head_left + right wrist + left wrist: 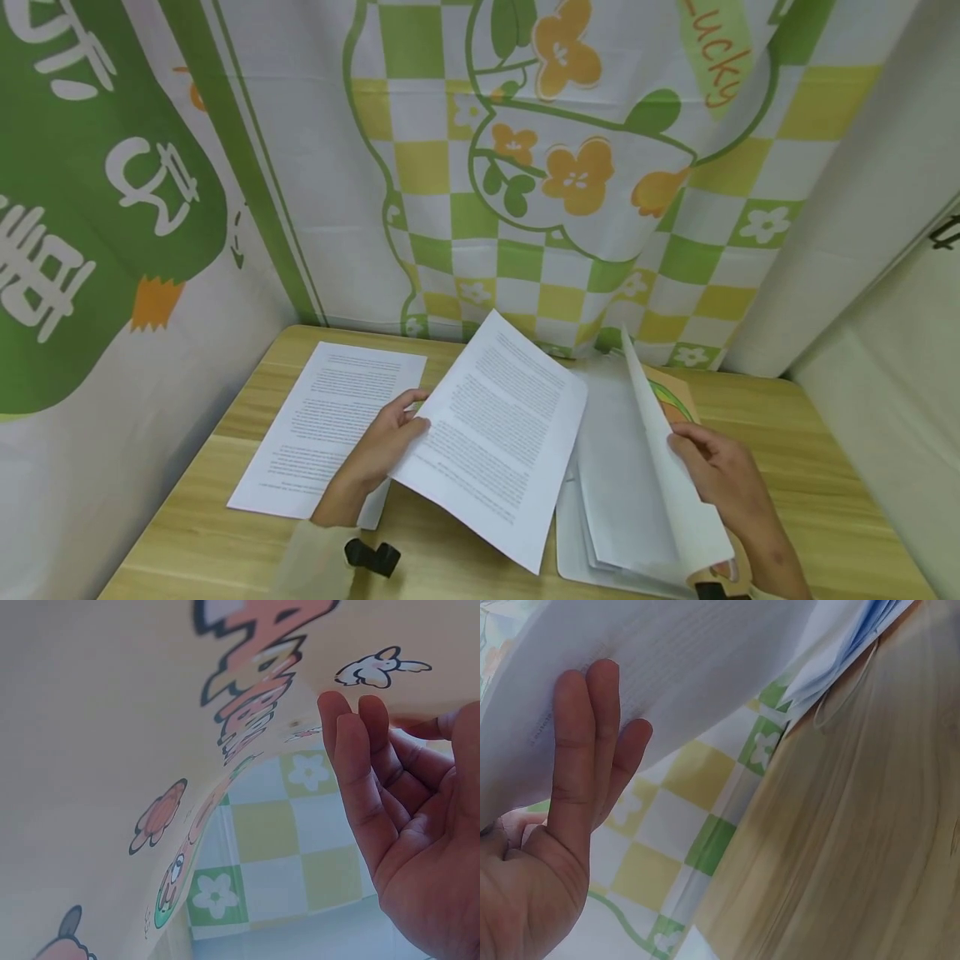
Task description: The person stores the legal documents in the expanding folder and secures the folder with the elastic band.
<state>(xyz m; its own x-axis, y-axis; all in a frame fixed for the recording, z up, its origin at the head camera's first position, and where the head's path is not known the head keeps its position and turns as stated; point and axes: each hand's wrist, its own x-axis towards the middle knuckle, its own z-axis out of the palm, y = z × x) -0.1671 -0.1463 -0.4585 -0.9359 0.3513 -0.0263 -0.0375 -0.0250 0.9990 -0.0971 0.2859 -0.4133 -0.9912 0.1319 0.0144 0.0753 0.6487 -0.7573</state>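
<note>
In the head view my left hand [378, 442] grips the left edge of a printed sheet of paper [502, 425], thumb on the near face. The sheet is tilted and raised above the table. From the left wrist view, fingers of the left hand [566, 802] lie against the back of the sheet [690, 667]. On the right lies a document folder [622, 500] with translucent sleeves. My right hand [723, 479] pinches the edge of its lifted cover [667, 450]. Cartoon prints and lettering decorate the cover's outside [97, 735], seen beside the right hand [420, 832] in the right wrist view.
Another printed sheet [337, 400] lies flat on the wooden table [202, 508] at the left. A patterned curtain [480, 208] hangs along the table's back edge, with pale fabric [892, 350] at the right side and green-and-white fabric [97, 208] at the left.
</note>
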